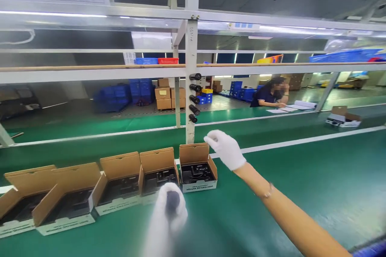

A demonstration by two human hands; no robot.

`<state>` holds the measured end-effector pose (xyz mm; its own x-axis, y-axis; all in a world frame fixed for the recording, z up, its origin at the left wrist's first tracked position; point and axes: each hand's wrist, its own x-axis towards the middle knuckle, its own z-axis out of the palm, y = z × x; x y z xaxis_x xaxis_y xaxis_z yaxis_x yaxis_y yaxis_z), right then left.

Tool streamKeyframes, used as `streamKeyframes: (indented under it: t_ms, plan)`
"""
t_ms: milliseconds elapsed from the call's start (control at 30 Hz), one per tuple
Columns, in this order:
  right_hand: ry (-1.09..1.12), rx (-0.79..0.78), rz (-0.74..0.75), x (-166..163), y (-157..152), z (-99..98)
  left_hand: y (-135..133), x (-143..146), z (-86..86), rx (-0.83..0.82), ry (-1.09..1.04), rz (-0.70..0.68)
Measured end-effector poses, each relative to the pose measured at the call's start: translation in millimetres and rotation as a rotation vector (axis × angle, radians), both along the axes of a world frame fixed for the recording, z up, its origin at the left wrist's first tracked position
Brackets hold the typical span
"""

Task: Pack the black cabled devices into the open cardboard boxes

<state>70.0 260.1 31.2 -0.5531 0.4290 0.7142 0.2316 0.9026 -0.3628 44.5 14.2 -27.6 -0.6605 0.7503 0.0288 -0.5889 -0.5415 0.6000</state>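
My right hand [225, 149], in a white glove, is stretched forward above the green belt, just right of the rightmost open box [197, 167]; its fingers are curled and I cannot make out anything in them. My left hand [169, 213], also gloved and blurred, is close to the camera and grips a small dark round part [172, 200]. A row of several open cardboard boxes [120, 182] with black inserts stands on the green conveyor belt [301, 184]. Black cylindrical parts [194, 98] stick out of the white upright post above the boxes.
A steel frame with shelves and strip lights crosses overhead. Across the line a person [269, 93] sits at a table with papers. Another open box [342, 117] lies on the far belt at right. Stacked blue crates [120, 95] and cartons stand behind.
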Motion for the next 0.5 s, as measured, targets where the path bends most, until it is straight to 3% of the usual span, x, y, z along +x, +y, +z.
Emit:
streamKeyframes:
  t_ms: [100,200,367,500]
  plan:
    - [0.097,-0.043,-0.046,-63,34,5.2,-6,-19,-9.2,0.037,0.005,-0.008]
    - [0.101,-0.068,-0.067,-97,43,5.6,-8,-33,-19.2,-0.006,0.026,-0.018]
    - [0.063,0.015,-0.16,-117,43,6.9,-4,-40,-23.2,-0.127,0.065,-0.018]
    - [0.045,-0.008,-0.092,-108,42,18.1,3,-38,-18.3,-0.151,0.129,-0.068]
